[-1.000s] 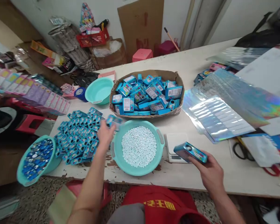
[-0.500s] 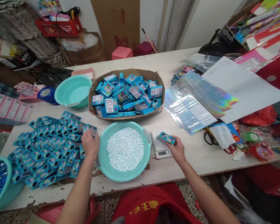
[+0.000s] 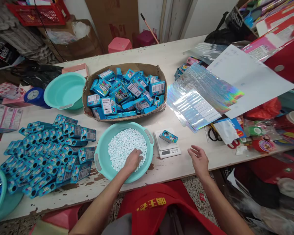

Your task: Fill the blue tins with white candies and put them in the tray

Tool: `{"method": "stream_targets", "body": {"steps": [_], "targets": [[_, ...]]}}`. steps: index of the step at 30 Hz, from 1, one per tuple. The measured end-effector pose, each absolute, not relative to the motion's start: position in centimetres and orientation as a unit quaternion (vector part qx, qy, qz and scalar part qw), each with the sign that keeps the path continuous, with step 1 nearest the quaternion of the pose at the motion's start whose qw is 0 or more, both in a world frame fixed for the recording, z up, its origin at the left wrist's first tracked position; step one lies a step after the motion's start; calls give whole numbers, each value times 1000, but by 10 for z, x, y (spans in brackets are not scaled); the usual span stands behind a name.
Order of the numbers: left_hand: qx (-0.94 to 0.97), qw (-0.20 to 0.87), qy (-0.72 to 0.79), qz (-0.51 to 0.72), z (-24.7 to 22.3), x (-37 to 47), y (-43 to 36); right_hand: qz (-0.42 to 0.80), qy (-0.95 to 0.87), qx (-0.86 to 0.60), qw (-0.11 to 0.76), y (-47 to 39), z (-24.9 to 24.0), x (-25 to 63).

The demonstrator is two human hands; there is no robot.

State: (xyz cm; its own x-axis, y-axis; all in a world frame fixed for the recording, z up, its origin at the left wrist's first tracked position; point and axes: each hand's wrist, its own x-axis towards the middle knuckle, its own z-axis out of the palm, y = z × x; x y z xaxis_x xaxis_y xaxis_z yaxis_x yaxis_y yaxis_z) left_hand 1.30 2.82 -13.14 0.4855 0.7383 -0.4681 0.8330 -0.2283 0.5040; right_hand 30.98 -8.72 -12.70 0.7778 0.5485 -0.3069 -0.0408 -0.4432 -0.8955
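Observation:
My left hand (image 3: 133, 160) dips into the small white candies (image 3: 123, 143) in a round teal basin (image 3: 150, 155); its fingertips are among the candies, and what they grip, if anything, is hidden. To the right of the basin, a blue box (image 3: 169, 136) lies on a small white scale (image 3: 170, 152). My right hand (image 3: 198, 159) is held over the table right of the scale, fingers apart and nothing in it. Many blue boxes (image 3: 42, 156) with round openings cover the table on the left.
Behind the basin stands a cardboard tray (image 3: 161, 73) heaped with blue boxes. An unfilled teal basin (image 3: 63, 89) is at the back left. Shiny sheets (image 3: 196, 106), black scissors (image 3: 214, 134) and packets occupy the right side.
My left hand has moved right from the boxes into the candies. My right hand has let go of the blue box on the scale and drawn away to the right. The view has shifted.

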Motion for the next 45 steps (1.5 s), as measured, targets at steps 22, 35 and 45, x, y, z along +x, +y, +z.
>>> {"method": "stream_targets", "body": {"steps": [22,35,45], "targets": [[343,671,619,221,-115,-15,55,294,-370,-751,461,-8,-106,266],[233,645,483,545,-8,38,61,257,-656,-624,337,-10,-39,166],[290,601,522,531,-19,43,65,278,-652,-628,321,-2,-48,159]]}}
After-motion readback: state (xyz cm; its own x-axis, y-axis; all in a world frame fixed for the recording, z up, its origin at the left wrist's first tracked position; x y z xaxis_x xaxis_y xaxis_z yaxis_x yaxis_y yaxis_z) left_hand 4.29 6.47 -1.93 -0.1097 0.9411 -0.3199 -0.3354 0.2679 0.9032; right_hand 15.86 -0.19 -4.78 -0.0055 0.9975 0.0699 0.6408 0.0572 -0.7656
